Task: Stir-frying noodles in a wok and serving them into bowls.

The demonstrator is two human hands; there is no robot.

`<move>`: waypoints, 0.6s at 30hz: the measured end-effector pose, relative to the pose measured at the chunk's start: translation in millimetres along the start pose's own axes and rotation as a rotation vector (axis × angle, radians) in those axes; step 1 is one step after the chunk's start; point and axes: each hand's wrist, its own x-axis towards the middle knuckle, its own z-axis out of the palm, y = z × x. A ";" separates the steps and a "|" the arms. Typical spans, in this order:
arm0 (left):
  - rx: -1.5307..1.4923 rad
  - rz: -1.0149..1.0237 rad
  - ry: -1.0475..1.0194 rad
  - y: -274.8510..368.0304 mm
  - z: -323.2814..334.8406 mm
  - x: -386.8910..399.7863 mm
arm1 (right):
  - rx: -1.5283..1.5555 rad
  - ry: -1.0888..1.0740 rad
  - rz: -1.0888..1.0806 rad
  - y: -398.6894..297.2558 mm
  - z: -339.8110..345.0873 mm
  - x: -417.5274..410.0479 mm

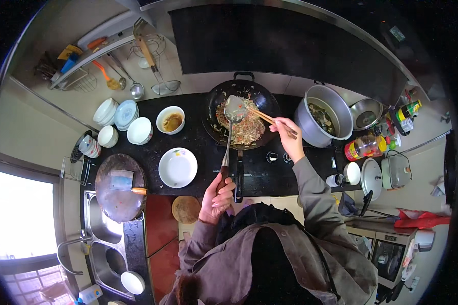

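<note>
My left hand point(218, 198) grips the wooden handle of a metal wok spatula point(227, 148), whose blade is raised over the wok. In my right hand point(288, 135) is a pair of wooden chopsticks point(267, 117), their tips at the spatula's blade. Beneath them a black wok point(269, 101) on the stove holds shredded food point(248, 131) with red and pale bits. The wok's long black handle point(239, 179) points towards me, beside my left hand. To the left stand a white bowl with a floral pattern point(178, 167) and a bowl with brown liquid or residue point(170, 119).
A deep metal pot point(307, 122) of liquid and dark food stands right of the wok. A cleaver point(121, 180) lies on a round chopping board point(116, 206) at the left, over the sink's edge. Several bowls point(139, 130) stand behind it. Jars and bottles point(366, 146) line the right side.
</note>
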 end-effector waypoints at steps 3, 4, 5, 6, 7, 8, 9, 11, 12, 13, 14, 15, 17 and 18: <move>-0.014 0.020 0.013 1.2 -2.9 -5.2 | 0.140 -0.197 -0.029 -13.5 9.3 -7.9; -0.010 0.024 0.005 2.1 -4.9 -7.0 | 0.136 -0.203 -0.025 -11.1 11.6 -10.2; -0.005 0.022 -0.004 2.3 -6.4 -7.3 | 0.110 -0.207 -0.011 -8.3 11.7 -12.3; 0.000 0.020 -0.013 2.4 -8.0 -8.1 | 0.084 -0.210 0.003 -5.0 12.1 -14.4; -0.005 0.019 -0.016 3.5 -9.7 -9.5 | 0.060 -0.214 0.017 -0.3 12.9 -15.7; -0.010 0.026 -0.015 5.0 -11.9 -11.1 | 0.056 -0.216 0.018 4.9 9.4 -15.0; -0.016 0.032 -0.015 6.5 -13.8 -12.7 | 0.023 -0.166 0.029 10.2 1.5 -12.2; -0.026 0.047 -0.016 8.7 -17.0 -18.0 | -0.040 -0.072 0.055 7.8 -4.1 -9.3; -0.028 0.049 -0.016 10.3 -18.1 -20.2 | -0.042 -0.077 0.057 8.6 -1.5 -10.7; -0.030 0.051 -0.016 11.9 -19.2 -22.4 | -0.008 -0.165 0.077 9.8 2.5 -12.9; -0.032 0.053 -0.016 12.8 -20.2 -24.6 | 0.026 -0.252 0.097 11.0 6.8 -15.1; -0.035 0.053 -0.018 13.1 -21.0 -25.5 | 0.059 -0.336 0.116 9.9 9.0 -16.2; -0.037 0.028 -0.013 12.7 -20.8 -26.4 | 0.023 -0.256 0.101 19.9 5.8 -11.2; -0.036 0.013 -0.010 12.2 -20.3 -26.2 | -0.010 -0.174 0.085 26.1 3.1 -7.3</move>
